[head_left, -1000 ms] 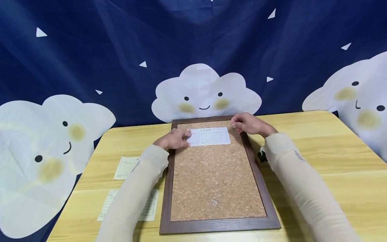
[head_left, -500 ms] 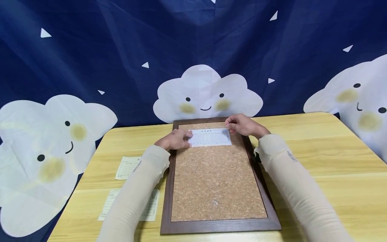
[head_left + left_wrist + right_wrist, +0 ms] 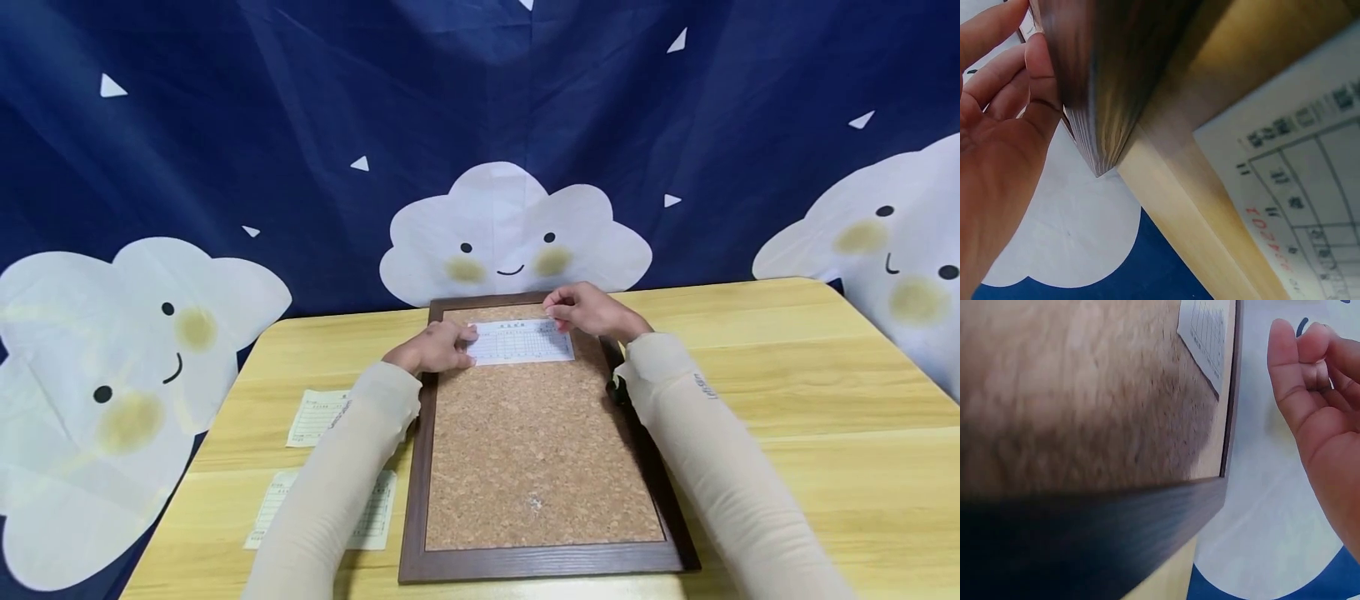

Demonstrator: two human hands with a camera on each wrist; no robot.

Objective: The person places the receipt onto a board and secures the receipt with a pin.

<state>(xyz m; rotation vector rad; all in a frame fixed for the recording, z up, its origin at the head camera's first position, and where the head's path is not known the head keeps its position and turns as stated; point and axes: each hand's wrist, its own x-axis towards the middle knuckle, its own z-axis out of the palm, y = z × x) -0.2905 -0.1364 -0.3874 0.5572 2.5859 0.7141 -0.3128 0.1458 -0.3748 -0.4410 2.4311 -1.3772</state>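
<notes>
A white printed form slip (image 3: 517, 342) lies across the upper part of a cork board (image 3: 540, 450) with a dark wooden frame. My left hand (image 3: 437, 345) reaches over the frame's left side, its fingertips and thumb pressing on the slip's left end. In the left wrist view, that hand (image 3: 1004, 137) is partly behind the frame edge (image 3: 1091, 81). My right hand (image 3: 588, 310) is over the slip's upper right corner. Its thumb and forefinger tips meet in the right wrist view, where the hand (image 3: 1322, 412) shows nothing clear between them; I cannot tell whether something tiny is pinched there.
Two more paper slips lie on the wooden table (image 3: 810, 358), left of the board: an upper slip (image 3: 311, 417) and a lower slip (image 3: 375, 517), both partly under the left forearm. A dark blue cloth with white clouds (image 3: 517, 242) hangs behind the table.
My right hand has moved left, from beside the slip's right edge to over its upper right corner. The left hand stays on the slip's left end.
</notes>
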